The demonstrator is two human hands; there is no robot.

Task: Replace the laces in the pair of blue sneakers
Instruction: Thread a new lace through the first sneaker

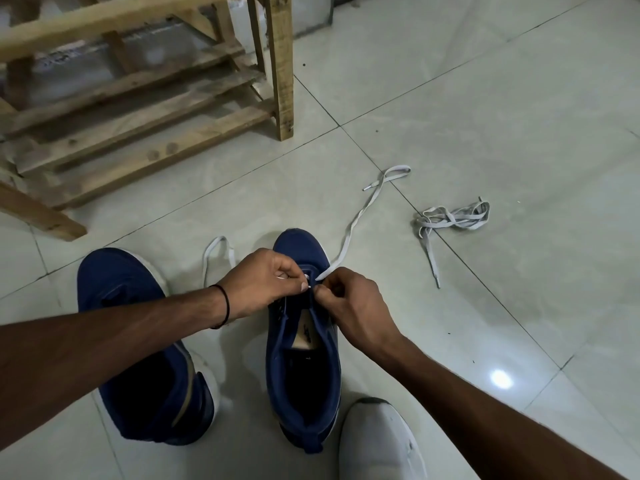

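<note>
A wooden rack [138, 98] stands at far left on the tiled floor [485, 98], and below it the left sneaker [114, 282] sits just beside the right sneaker [299, 245]. Over the right sneaker's front eyelets the left hand [263, 282] and the right hand [356, 306] meet, each with fingers curled and pinching the white lace [349, 233], which trails out on both sides of the toe. Farther right a spare lace [450, 218] lies bunched, well apart, and a white shoe [377, 441] shows at the bottom edge.
</note>
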